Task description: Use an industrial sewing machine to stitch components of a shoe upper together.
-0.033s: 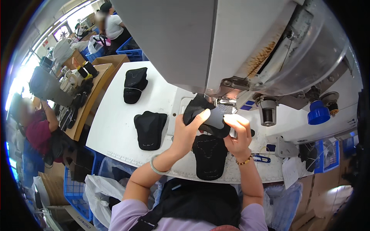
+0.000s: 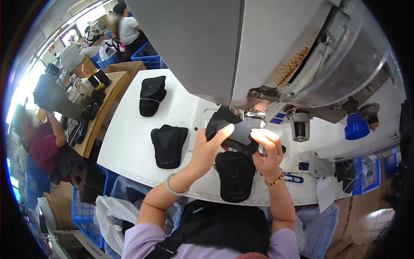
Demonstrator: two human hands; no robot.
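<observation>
Between both hands, under the head of a sewing machine (image 2: 202,56), is a curved black padded fabric piece (image 2: 219,120) with a smooth grey patch. My left hand (image 2: 209,144) grips its left side, thumb on top. My right hand (image 2: 268,149) pinches its right edge. The piece lies against the lit needle area, where a metal plate (image 2: 253,122) shows. Part of its underside is hidden by my fingers. Just below, close to the table's front edge, rests a black padded piece (image 2: 235,179) with light stitch marks.
On the white table (image 2: 125,142), a black piece (image 2: 169,146) and a black bundle (image 2: 152,96) lie to the left. Small blue-handled thread snips (image 2: 294,178) lie at right. A thread bobbin (image 2: 299,125) and blue knob (image 2: 356,126) hang from the machine. Co-workers sit at far left.
</observation>
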